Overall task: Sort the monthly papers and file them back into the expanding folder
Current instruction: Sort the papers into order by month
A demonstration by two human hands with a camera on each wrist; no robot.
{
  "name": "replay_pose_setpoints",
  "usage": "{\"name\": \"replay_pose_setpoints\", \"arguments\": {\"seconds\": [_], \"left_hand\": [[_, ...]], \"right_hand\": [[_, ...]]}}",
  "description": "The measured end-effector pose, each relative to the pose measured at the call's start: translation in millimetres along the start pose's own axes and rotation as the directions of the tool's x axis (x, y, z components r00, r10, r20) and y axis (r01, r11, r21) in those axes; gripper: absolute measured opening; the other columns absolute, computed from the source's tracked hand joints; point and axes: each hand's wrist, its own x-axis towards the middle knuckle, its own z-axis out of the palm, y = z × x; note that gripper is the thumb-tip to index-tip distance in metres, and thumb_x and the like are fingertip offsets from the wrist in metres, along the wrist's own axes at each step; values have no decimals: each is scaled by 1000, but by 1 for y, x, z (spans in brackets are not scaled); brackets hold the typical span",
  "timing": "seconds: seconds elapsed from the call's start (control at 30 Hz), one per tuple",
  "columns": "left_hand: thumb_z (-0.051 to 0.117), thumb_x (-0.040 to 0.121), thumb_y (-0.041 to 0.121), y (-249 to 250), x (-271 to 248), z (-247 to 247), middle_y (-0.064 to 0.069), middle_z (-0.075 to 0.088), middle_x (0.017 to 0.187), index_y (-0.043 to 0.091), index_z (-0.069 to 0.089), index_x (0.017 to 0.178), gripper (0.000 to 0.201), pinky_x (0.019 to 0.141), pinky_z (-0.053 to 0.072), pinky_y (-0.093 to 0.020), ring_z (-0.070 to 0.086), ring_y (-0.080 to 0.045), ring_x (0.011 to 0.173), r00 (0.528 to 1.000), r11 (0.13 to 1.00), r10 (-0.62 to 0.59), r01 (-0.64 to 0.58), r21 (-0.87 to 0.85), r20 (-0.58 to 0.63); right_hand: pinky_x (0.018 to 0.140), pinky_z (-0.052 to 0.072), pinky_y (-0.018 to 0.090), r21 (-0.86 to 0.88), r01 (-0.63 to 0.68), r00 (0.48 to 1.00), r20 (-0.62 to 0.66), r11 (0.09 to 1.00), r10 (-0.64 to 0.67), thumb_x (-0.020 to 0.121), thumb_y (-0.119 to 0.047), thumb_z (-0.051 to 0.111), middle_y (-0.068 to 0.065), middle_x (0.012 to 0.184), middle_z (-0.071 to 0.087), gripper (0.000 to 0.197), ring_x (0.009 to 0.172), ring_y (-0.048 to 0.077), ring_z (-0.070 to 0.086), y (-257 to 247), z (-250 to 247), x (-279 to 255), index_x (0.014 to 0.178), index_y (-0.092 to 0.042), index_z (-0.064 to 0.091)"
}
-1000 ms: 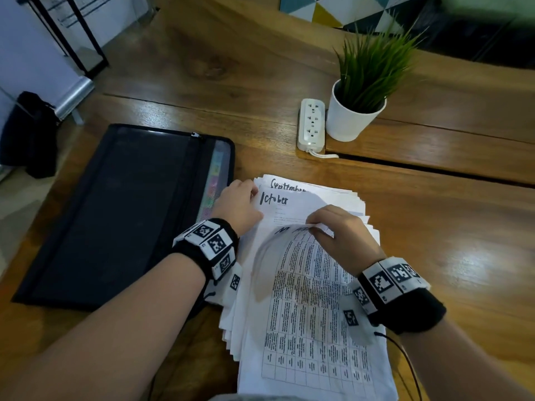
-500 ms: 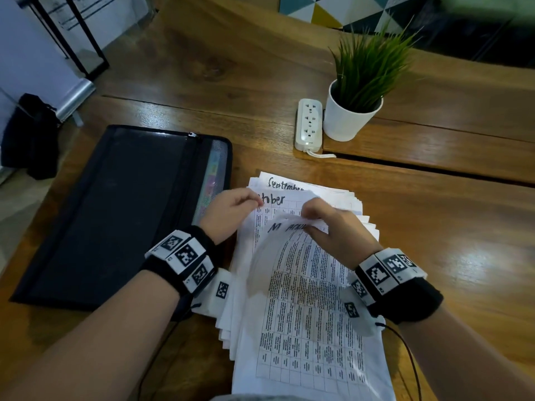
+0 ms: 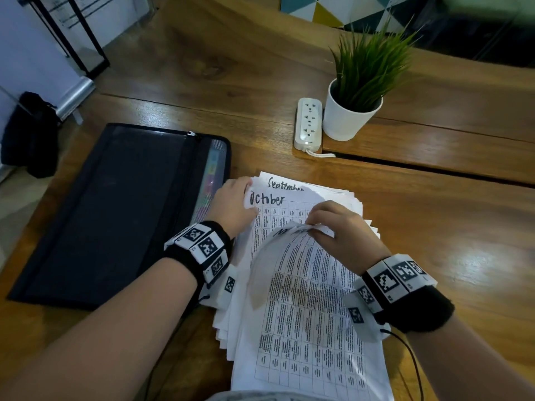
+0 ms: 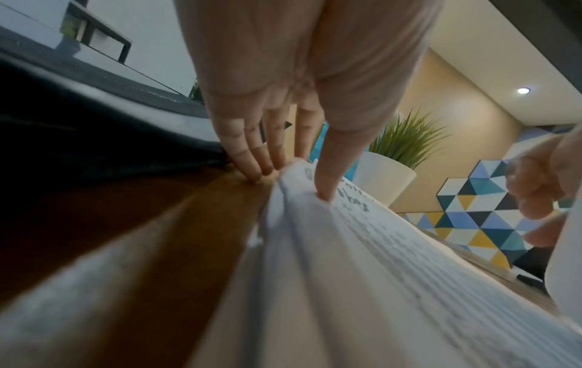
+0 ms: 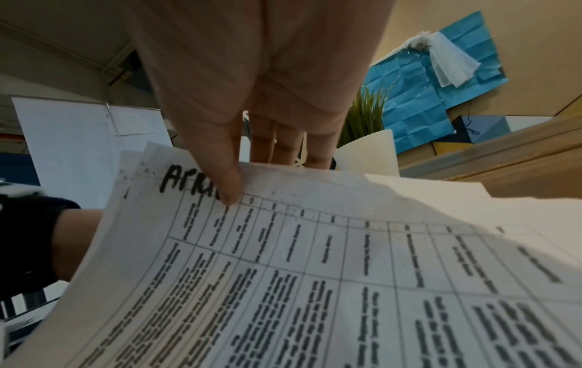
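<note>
A fanned stack of printed papers (image 3: 304, 328) lies on the wooden table in front of me. My right hand (image 3: 321, 228) pinches the far edge of the top sheets and curls them up toward me; in the right wrist view my right hand (image 5: 249, 174) has its thumb on a sheet (image 5: 315, 249) with a handwritten heading. Underneath show a sheet headed October (image 3: 269, 199) and one headed September (image 3: 285, 183). My left hand (image 3: 251, 198) pinches the October sheet's left corner; in the left wrist view my left hand (image 4: 299, 169) has its thumb on top. The black expanding folder (image 3: 115, 212) lies shut at the left.
A white power strip (image 3: 308, 123) and a potted plant (image 3: 351, 111) stand beyond the papers. A dark gap (image 3: 434, 169) runs between table boards at the right. Coloured tabs (image 3: 211, 175) show through the folder's mesh edge. A black bag (image 3: 29, 134) sits on the floor.
My right hand has drawn the top sheets' edge nearer to me, baring more of the October sheet. My left hand slid back, then returned to that sheet's corner.
</note>
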Motion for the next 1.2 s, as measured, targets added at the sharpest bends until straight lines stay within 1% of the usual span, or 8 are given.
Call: {"name": "replay_pose_setpoints", "arguments": {"seconds": [0.23, 0.37, 0.47, 0.67, 0.77, 0.93, 1.1, 1.2], "left_hand": [[60, 88, 11, 8, -3, -9, 4, 55, 98, 15, 62, 91, 5, 78, 41, -18, 54, -12, 91, 985, 992, 127, -126, 13, -116], [63, 87, 5, 20, -19, -14, 7, 67, 78, 17, 59, 83, 13, 69, 45, -15, 64, -5, 75, 923, 896, 261, -121, -428, 284], [64, 85, 0, 22, -24, -16, 1, 69, 80, 13, 63, 85, 13, 71, 49, -17, 64, -6, 75, 848, 814, 319, -17, -580, 422], [58, 91, 12, 7, -6, -16, 6, 61, 100, 12, 65, 106, 17, 85, 44, -21, 56, -9, 93, 990, 950, 137, -126, -284, 20], [63, 86, 22, 3, 8, -8, 1, 52, 97, 14, 59, 102, 18, 78, 41, -26, 52, -17, 88, 994, 995, 95, -93, -39, 56], [73, 76, 24, 7, 16, 7, -2, 48, 109, 13, 53, 110, 42, 87, 44, -31, 51, -18, 97, 994, 998, 1, -7, 58, 108], [66, 80, 12, 10, 11, 6, -2, 50, 90, 10, 58, 89, 13, 70, 39, -28, 54, -22, 83, 997, 997, 77, -77, 16, -3], [66, 85, 12, 8, 0, 3, 5, 55, 76, 12, 60, 81, 7, 74, 43, -30, 54, -15, 74, 984, 957, 169, -152, -249, 49]], "right_hand": [[87, 40, 27, -20, 3, 1000, 17, 1000, -3, 81, -4, 67, 4, 111, 59, 6, 103, 21, 57, 1, 2, -3, 84, -10, 67], [103, 30, 33, -56, 71, 997, 0, 996, -71, 77, -4, 71, 10, 134, 50, 9, 127, 24, 42, 2, -1, -2, 79, -11, 67], [95, 45, 42, -90, 126, 991, 60, 988, -121, 77, -3, 71, 7, 107, 67, 10, 103, 22, 60, -1, -3, 3, 81, -11, 68], [69, 48, 30, -102, 22, 992, 124, 995, -9, 88, -10, 60, -3, 94, 66, 21, 74, 13, 58, -18, -11, -6, 108, -15, 57], [72, 41, 22, -76, -63, 984, 160, 995, 74, 91, -14, 56, -7, 98, 61, 42, 74, 5, 53, -20, -11, -9, 129, -21, 42], [62, 48, 32, -159, 40, 999, 4, 986, -40, 83, -2, 64, 8, 88, 62, 10, 76, 27, 60, -1, -14, -7, 93, -4, 64], [81, 44, 33, -160, 12, 999, 42, 987, -6, 83, 0, 63, 14, 109, 62, 16, 99, 32, 60, 18, -21, 2, 99, -2, 62], [101, 37, 36, -150, 63, 998, -6, 987, -64, 77, 3, 68, 16, 130, 53, 16, 122, 32, 49, 19, -18, 4, 92, -3, 66]]}}
